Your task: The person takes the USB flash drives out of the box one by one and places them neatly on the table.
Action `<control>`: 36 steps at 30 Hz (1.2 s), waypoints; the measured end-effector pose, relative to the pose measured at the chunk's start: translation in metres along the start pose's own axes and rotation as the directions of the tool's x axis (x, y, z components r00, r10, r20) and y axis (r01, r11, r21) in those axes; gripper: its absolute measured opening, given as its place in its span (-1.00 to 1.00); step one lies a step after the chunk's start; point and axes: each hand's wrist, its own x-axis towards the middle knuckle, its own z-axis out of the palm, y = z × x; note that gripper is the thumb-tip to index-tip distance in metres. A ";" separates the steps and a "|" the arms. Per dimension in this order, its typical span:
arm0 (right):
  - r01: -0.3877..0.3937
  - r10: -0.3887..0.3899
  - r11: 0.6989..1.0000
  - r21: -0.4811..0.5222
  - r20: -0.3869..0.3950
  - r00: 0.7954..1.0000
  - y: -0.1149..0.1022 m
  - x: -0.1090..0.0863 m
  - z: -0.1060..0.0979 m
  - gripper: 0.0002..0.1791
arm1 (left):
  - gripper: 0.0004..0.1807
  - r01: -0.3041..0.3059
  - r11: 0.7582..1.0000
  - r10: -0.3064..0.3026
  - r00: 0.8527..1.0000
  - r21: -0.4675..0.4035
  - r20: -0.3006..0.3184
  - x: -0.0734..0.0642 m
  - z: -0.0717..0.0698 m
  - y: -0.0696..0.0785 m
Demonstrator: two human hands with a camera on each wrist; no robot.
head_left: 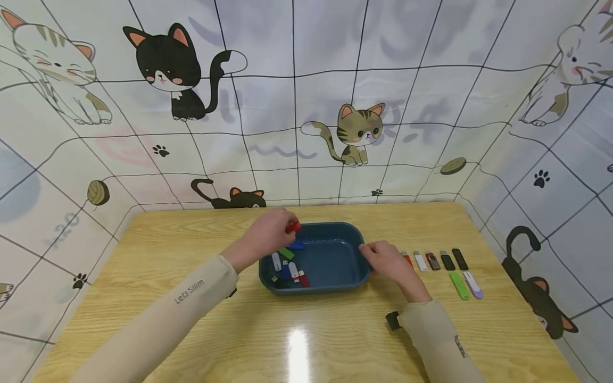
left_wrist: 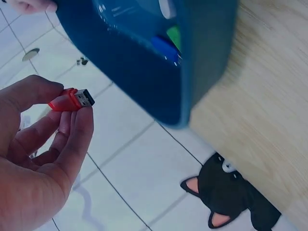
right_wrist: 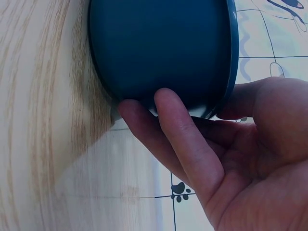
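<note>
My left hand [head_left: 267,235] is raised over the back left part of a dark blue plastic basin [head_left: 332,260]. Between thumb and fingertips it pinches a red USB stick [left_wrist: 66,101], with the metal plug pointing away from the palm. At the basin's right side my right hand [head_left: 389,259] grips the rim, thumb at the top edge and fingers against the outer wall [right_wrist: 159,53]. Several USB sticks lie in the basin's left half, among them a green one [head_left: 286,253], a blue one [head_left: 296,246] and a dark red one [head_left: 304,279].
Right of the basin, several USB sticks lie in a row on the wooden table [head_left: 215,330], including a black one [head_left: 460,259]. In front of that row are a green stick [head_left: 459,285] and a white and purple one [head_left: 473,284]. A cat-print cloth [head_left: 268,106] stands behind the table.
</note>
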 end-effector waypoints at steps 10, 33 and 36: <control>-0.006 0.006 1.000 -0.009 0.000 1.000 -0.001 0.001 0.000 -0.50 | -0.78 0.104 0.994 -0.106 0.992 -0.035 -0.066 -0.034 -0.013 -0.045; 0.001 -0.001 1.000 0.003 0.002 1.000 0.001 0.001 -0.001 -0.50 | -0.75 0.259 0.966 -0.256 0.959 -0.011 0.120 -0.069 0.031 -0.108; 0.007 -0.007 1.000 0.001 -0.001 1.000 0.000 0.002 0.001 -0.50 | -0.81 0.245 0.969 -0.248 0.963 0.040 0.106 -0.070 0.037 -0.112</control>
